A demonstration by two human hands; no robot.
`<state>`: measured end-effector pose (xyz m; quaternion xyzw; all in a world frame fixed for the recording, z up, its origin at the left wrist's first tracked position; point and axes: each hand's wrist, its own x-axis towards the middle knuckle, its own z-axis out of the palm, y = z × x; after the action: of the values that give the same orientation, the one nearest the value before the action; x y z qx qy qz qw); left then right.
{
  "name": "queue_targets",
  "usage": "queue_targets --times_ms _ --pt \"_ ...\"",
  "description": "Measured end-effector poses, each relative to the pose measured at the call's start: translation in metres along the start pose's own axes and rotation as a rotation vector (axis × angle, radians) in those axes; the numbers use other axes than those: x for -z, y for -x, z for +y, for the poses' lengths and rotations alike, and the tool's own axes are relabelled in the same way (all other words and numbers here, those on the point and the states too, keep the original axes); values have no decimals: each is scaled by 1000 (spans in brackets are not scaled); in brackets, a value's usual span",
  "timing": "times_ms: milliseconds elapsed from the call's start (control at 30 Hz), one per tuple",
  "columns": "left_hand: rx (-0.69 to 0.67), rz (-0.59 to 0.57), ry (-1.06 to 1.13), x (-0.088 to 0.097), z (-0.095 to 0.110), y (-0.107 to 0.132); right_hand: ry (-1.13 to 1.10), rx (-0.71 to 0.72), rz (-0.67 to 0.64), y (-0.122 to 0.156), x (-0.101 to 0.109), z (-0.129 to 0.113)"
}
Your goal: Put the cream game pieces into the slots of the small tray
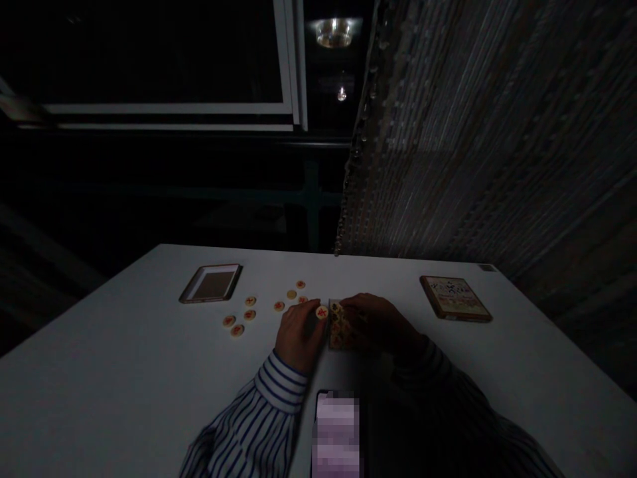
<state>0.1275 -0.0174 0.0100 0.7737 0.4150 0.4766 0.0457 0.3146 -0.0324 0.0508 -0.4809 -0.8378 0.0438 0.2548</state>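
Between the thumb and fingers of my left hand (297,335) is a round xiangqi piece (322,312) with a red character facing up. Right beside it lies a shallow clear box (330,342) holding several xiangqi pieces (337,326). My right hand (381,322) is curled over the right side of this box, its fingertips near the far edge. Shadow hides its thumb and whatever it grips. Several loose pieces (249,315) are scattered to the left of my left hand, mostly with red characters up; one pale piece (291,294) shows no character.
An open tray-like box half (188,296) lies at the back left of the white table (149,378). A printed box lid (455,297) is at the right. A phone (337,435) lies near me. Behind the table hang a string curtain (448,133) and a dark window (149,53).
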Motion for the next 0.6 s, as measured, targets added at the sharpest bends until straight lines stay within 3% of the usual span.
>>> queue_targets --times_ms 300,600 --pt "4 -19 29 -10 4 -4 -57 -55 15 -2 4 -3" --pt "-4 -39 94 -18 9 4 -279 -108 13 1 -4 1"
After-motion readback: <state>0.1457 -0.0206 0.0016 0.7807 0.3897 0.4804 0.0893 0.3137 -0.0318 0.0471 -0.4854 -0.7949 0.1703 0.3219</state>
